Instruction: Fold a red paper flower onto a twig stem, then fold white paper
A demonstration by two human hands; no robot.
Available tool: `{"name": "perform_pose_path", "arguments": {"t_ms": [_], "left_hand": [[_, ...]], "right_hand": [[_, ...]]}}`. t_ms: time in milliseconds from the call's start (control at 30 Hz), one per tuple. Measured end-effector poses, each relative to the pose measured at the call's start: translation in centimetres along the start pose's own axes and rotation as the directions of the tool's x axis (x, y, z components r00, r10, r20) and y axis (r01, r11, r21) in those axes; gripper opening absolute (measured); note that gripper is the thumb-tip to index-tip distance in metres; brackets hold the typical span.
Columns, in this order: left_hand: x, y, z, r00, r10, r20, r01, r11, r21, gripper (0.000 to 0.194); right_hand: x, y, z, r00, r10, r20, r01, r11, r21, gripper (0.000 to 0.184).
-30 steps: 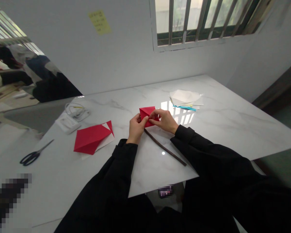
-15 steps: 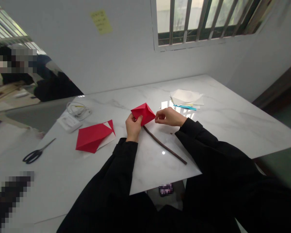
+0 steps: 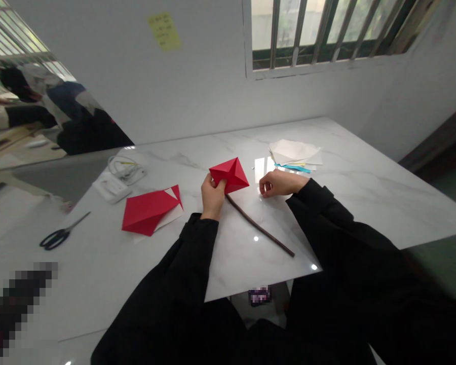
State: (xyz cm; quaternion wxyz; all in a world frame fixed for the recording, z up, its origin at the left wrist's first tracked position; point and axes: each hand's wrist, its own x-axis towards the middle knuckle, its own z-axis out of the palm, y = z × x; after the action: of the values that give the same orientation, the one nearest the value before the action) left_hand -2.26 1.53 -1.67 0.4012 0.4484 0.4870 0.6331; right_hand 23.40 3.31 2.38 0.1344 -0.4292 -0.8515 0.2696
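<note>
My left hand [image 3: 212,198] is closed on a folded piece of red paper [image 3: 234,175], its thumb pressed on the front and its fingers behind. The paper has creases meeting near its middle and a point at the right. A thin, slightly bent brown stick [image 3: 260,227] lies slanting on the table, its upper end just below the red paper. To the right of the paper and apart from it, my right hand [image 3: 275,183] is low over the table with its fingers curled together. Anything between those fingertips is too small or hidden to make out.
Left of my hands lie red and white paper sheets [image 3: 150,210], black-handled scissors [image 3: 59,237] and a white box with cables [image 3: 112,187]. Pale paper pieces with a blue strip [image 3: 294,152] lie behind my right hand. Another person [image 3: 74,109] is beyond the partition.
My right hand has moved right and slightly down, away from the red paper's corner. The paper has tilted slightly in my left hand. The whole view has shifted a little.
</note>
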Motion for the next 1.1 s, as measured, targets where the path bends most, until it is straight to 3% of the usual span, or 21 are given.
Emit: {"name": "perform_pose_path", "arguments": {"t_ms": [100,233,300,400,467,600,733,833,900,1000,1100], "left_hand": [[-0.1,0.1,0.0,1.0,0.002,0.005,-0.002,1.0,-0.009,0.038],[-0.1,0.2,0.0,1.0,0.004,0.004,-0.004,1.0,-0.016,0.037],[0.0,0.1,0.0,1.0,0.006,-0.001,-0.006,1.0,-0.018,0.036],[0.2,0.0,0.1,1.0,-0.012,0.001,0.012,0.999,-0.052,0.037],[0.2,0.0,0.2,0.999,-0.041,0.017,0.042,0.994,-0.098,0.037],[0.0,0.1,0.5,0.993,-0.102,0.064,0.11,0.984,-0.138,0.039],[-0.3,0.6,0.6,0.986,-0.155,0.056,0.163,0.968,-0.193,0.032],[-0.4,1.3,0.4,0.972,-0.208,0.107,0.23,0.935,-0.271,0.029],[-0.4,1.7,0.2,0.965,-0.223,0.142,0.257,0.914,-0.315,0.028],[-0.2,1.8,0.0,0.961,-0.23,0.152,0.271,0.894,-0.357,0.026],[-0.1,1.7,-0.2,0.961,-0.231,0.153,0.273,0.882,-0.384,0.026]], "right_hand": [[0.2,1.7,-0.1,0.982,0.064,-0.176,-0.09,0.986,-0.143,0.018],[0.2,3.3,-0.3,0.901,0.106,-0.42,-0.205,0.959,-0.197,0.016],[0.4,3.8,-0.4,0.812,0.11,-0.573,-0.228,0.964,-0.139,0.016],[1.0,4.3,-0.3,0.616,0.105,-0.781,-0.19,0.982,-0.018,0.018],[1.5,4.2,0.2,0.551,0.108,-0.828,-0.133,0.99,0.041,0.017],[2.3,3.2,1.9,0.596,0.089,-0.798,-0.008,0.994,0.105,0.012],[2.7,2.6,3.2,0.646,0.007,-0.763,0.01,1.0,0.018,0.021],[3.3,3.3,2.4,0.641,-0.023,-0.767,-0.014,0.999,-0.041,0.037],[4.2,4.3,1.2,0.661,-0.055,-0.748,-0.013,0.996,-0.085,0.042],[6.2,5.7,-1.0,0.758,-0.025,-0.652,-0.054,0.993,-0.101,0.04],[8.6,6.7,-2.6,0.853,0.058,-0.518,-0.173,0.969,-0.177,0.033]]}}
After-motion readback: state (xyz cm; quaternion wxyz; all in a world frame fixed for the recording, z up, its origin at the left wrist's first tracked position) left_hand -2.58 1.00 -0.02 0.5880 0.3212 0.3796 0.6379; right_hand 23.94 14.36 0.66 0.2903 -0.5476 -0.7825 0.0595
